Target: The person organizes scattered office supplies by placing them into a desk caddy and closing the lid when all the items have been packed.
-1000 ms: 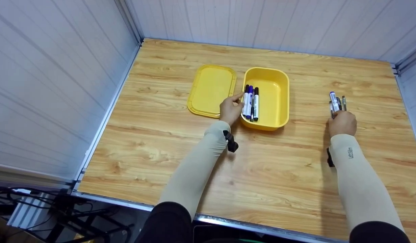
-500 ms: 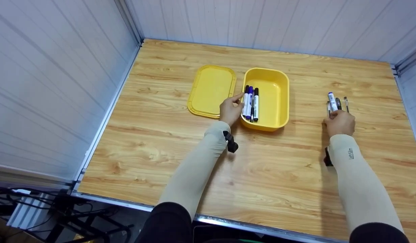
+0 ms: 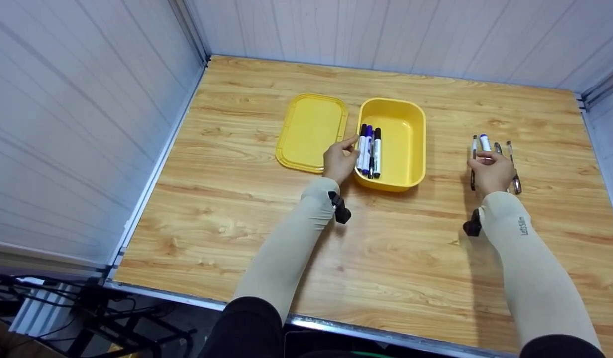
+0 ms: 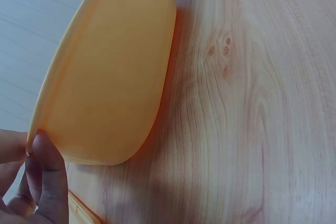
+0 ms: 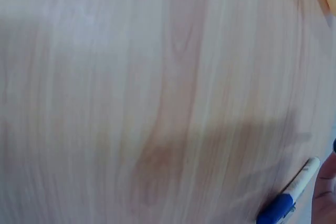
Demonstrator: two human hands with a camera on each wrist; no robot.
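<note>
A yellow plastic box [image 3: 418, 144] stands open on the table, with white markers [image 3: 377, 154] with black and purple caps and a black pen [image 3: 371, 168] lying along its left side. My left hand [image 3: 341, 161] pinches the box's left rim; thumb and fingers straddle it in the left wrist view. Off to the right, my right hand [image 3: 493, 171] pinches a slim black-ended pen [image 3: 473, 180] between thumb and fingers. A blue-capped marker [image 3: 485, 143] lies partly under that hand, its blue end [image 5: 275, 211] also in the right wrist view. Other pens [image 3: 517, 184] lie right of it.
The box's yellow lid [image 3: 311, 132] lies flat just left of the box. Light panel walls [image 3: 326, 30] enclose the wooden table [image 3: 386, 268] at the back and sides. Cables and a black frame [image 3: 132, 318] are below the front left edge.
The right hand has shifted left, drawing the pen away from the bunch; the marker and other pens now lie spread on the table. The left hand stays at the rim.
</note>
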